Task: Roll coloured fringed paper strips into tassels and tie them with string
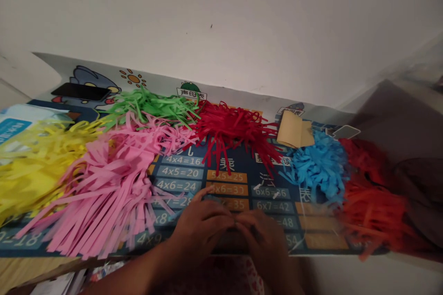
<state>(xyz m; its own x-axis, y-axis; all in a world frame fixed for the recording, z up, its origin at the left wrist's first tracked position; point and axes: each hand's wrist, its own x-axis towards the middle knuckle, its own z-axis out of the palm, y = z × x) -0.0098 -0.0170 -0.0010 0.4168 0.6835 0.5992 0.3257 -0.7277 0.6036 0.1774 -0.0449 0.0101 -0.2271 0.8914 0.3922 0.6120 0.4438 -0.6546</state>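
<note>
My left hand (204, 221) and my right hand (261, 235) meet low in the middle, over the front of the printed mat. Both have curled fingers, with the fingertips pinched close together. Whatever lies between them is hidden by the fingers and too small to name. Bits of light blue (175, 215) show beside my left hand, perhaps a paper strip. To the left spreads a pink fringed paper bundle (114, 184). Beyond my hands is a dark red fringed bundle (235, 124). On the right sits a blue fringed bundle (318, 163).
Yellow fringe (44, 161) and green fringe (152, 106) lie left, near a black phone (81, 91). A folded tan paper piece (294, 130) rests by the blue bundle. Orange-red fringe (374, 216) is far right. A white wall (221, 27) rises behind the mat (183, 173).
</note>
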